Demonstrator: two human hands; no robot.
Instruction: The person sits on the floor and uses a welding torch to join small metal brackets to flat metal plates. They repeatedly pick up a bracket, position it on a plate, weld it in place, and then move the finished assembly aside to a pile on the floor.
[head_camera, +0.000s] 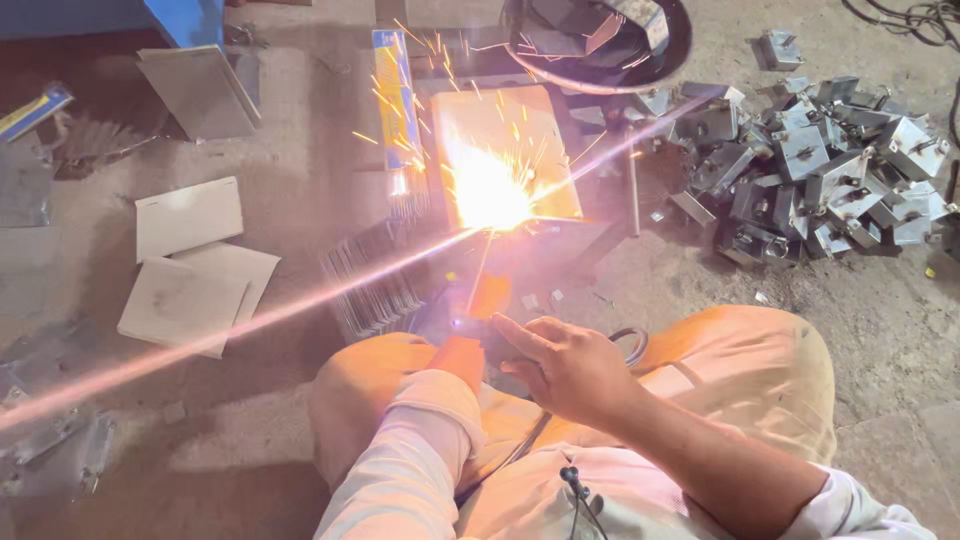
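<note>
My right hand (565, 365) lies over the dark handle of an electrode holder (488, 297), with fingers curled loosely round it and the thumb pointing left. My left hand (458, 357) glows orange in the glare just beside and under it, against the holder; its grip is hidden. A thin welding rod (484, 262) rises from the holder to a bright arc (490, 195) at the lower edge of a flat metal plate (510, 125). Sparks fly up and sideways. A black cable (625, 343) loops from under my right hand.
A heap of small grey metal brackets (820, 170) lies at the right. Pale flat sheets (190, 265) lie on the floor at the left. A dark round basin (600, 40) holds metal parts behind the plate. A bundle of rods (375, 285) sits left of my knees.
</note>
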